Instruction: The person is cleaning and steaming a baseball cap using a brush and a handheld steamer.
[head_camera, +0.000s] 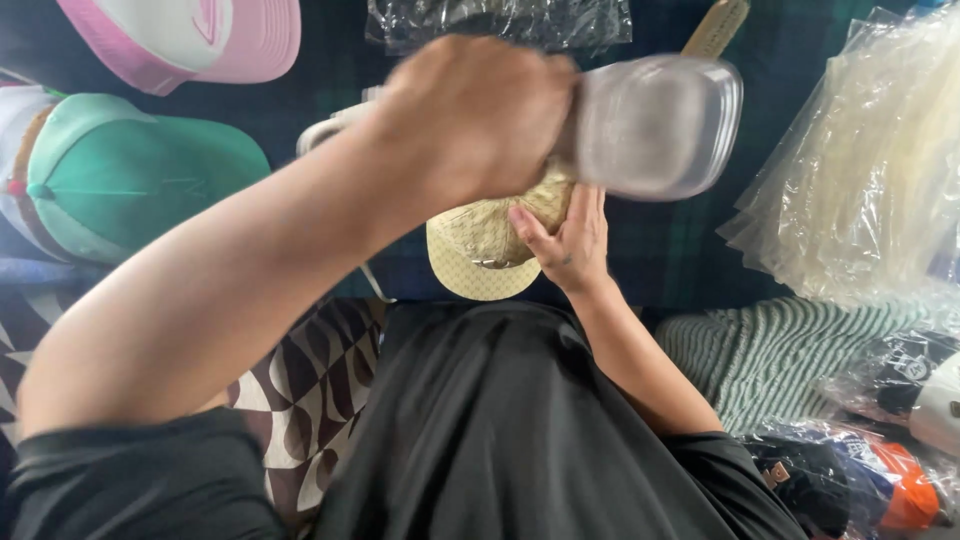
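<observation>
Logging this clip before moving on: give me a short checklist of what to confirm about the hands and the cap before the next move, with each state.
1. Left hand grips the clear plastic shaper: ok.
2. Right hand holds the tan cap: ok.
3. Shaper sits inside the cap: cannot tell, the left hand covers the join.
4. Cap brim free of the hands: ok.
5. Green cap and pink cap lie apart from both hands: ok.
6. Sharp view of the shaper: not ok, blurred.

A dark checked cloth (690, 250) covers the surface. On it lie a green cap (130, 180), a pink cap (200, 35), clear bags (870, 170) at the right, a striped green cloth (780, 350) and bagged caps (880, 480).
</observation>
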